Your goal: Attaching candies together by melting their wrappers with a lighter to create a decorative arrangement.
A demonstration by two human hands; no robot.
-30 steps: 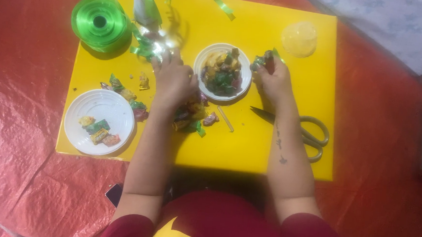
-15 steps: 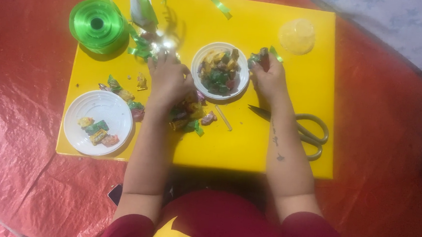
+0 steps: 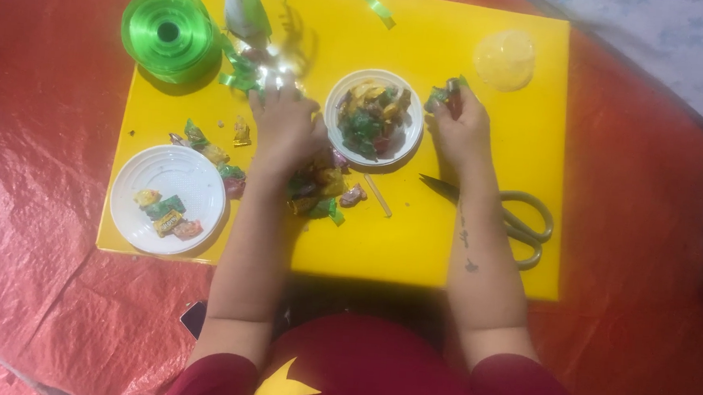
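Right hand (image 3: 458, 123) pinches a green wrapped candy (image 3: 439, 95) beside the white candy plate (image 3: 335, 131); left hand (image 3: 284, 124) rests loosely open on scattered candies (image 3: 319, 189). Best kept pinched firmly by fingertips over the yellow desk (image 3: 446, 244).

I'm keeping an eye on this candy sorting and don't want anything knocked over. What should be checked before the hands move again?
1. Right hand grips green wrapped candy: ok.
2. Left hand rests on the loose candy pile; whether it grips anything: cannot tell.
3. Middle plate sits flat between the hands: ok.
4. Scissors lie under the right forearm, blades near the wrist: not ok.
5. Left plate has room: ok.
6. Ribbon spool stands apart from both hands: ok.
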